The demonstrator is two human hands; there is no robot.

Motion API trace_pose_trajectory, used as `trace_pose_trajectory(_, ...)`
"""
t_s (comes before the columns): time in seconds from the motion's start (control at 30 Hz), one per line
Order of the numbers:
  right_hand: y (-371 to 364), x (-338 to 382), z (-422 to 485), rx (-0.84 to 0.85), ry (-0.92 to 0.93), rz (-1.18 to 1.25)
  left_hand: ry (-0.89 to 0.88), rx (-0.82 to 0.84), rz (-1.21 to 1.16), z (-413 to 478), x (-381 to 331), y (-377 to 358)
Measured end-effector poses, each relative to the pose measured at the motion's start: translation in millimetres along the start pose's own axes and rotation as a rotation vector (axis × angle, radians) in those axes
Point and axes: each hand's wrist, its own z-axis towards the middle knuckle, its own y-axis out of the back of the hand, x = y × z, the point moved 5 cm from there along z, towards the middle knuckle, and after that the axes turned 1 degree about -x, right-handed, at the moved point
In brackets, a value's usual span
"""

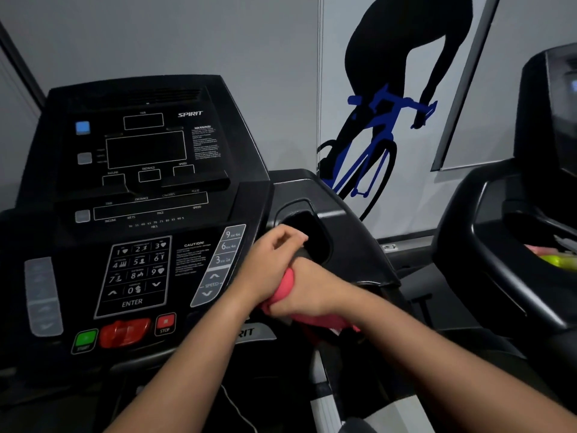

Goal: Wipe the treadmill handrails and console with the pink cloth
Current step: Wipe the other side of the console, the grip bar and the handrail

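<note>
Stood at a black console (140,195), looking down at two bare forearms reaching in from below. Left hand (274,257) lay at the console's right edge, beside the speed keys (218,264), fingers curled over toward the dark cup pocket (307,235); could not tell what, if anything, those fingers held, since the tips were hidden. Right hand (307,295) sat just below and touching the left, fingers curled round the cloth (285,284), thumb side pressed against the left wrist. Pink, bunched, the cloth showed as a rounded fold between the two hands and trailed out beneath the right wrist, hanging over the dark grip at the console's right side. Handrail itself mostly covered by the hands and cloth; could not make out its shape. On the console: a numbered keypad (134,273) marked ENTER, a green start button (84,340), a red safety key (125,334), a red stop button (165,323), all well left of the hands and untouched. Behind, a grey wall with a cyclist graphic (384,120) in black and blue. At far right, a second machine (515,245), with something yellow-green (559,260) in its tray.
</note>
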Motion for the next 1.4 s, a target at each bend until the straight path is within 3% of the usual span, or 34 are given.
trace_pose_trajectory(0.13, -5, 9, -12, -0.456, 0.046, -0.451, 0.051, 0.055, 0.061, 0, 6, -2)
trace_pose_trajectory(0.23, -15, -15, -28, -0.578, 0.168, -0.667, 0.124, 0.095, 0.01, -3, 10, -3)
trace_pose_trajectory(0.37, -10, -48, -43, -0.416, 0.084, -0.519, 0.127, 0.113, 0.021, -7, 12, -3)
trace_pose_trajectory(0.47, -1, -49, -41, -0.21, -0.071, -0.348, 0.11, 0.089, 0.145, -6, 11, -3)
trace_pose_trajectory(0.53, 3, -37, -33, -0.137, -0.079, -0.241, 0.067, 0.036, 0.269, -6, 8, -1)
trace_pose_trajectory(0.63, 0, -17, -17, -0.141, -0.056, -0.254, 0.063, -0.045, 0.324, -10, 4, 1)
trace_pose_trajectory(0.77, -7, -1, -12, -0.404, 0.039, -0.373, 0.071, -0.085, 0.318, -12, 2, 2)
trace_pose_trajectory(0.87, -9, -10, -21, -0.477, 0.093, -0.401, 0.082, -0.079, 0.318, -12, 3, 2)
trace_pose_trajectory(1.07, -5, -30, -35, -0.38, 0.011, -0.354, 0.08, -0.075, 0.273, -15, -1, 4)
trace_pose_trajectory(1.13, -2, -36, -37, -0.308, -0.023, -0.275, 0.08, -0.008, 0.262, -15, -1, 1)
trace_pose_trajectory(1.23, -1, -52, -42, -0.242, -0.07, -0.143, 0.096, 0.112, 0.036, -16, 3, -5)
trace_pose_trajectory(1.4, 0, -71, -46, -0.145, -0.129, -0.089, 0.082, 0.136, 0.003, -16, 3, -5)
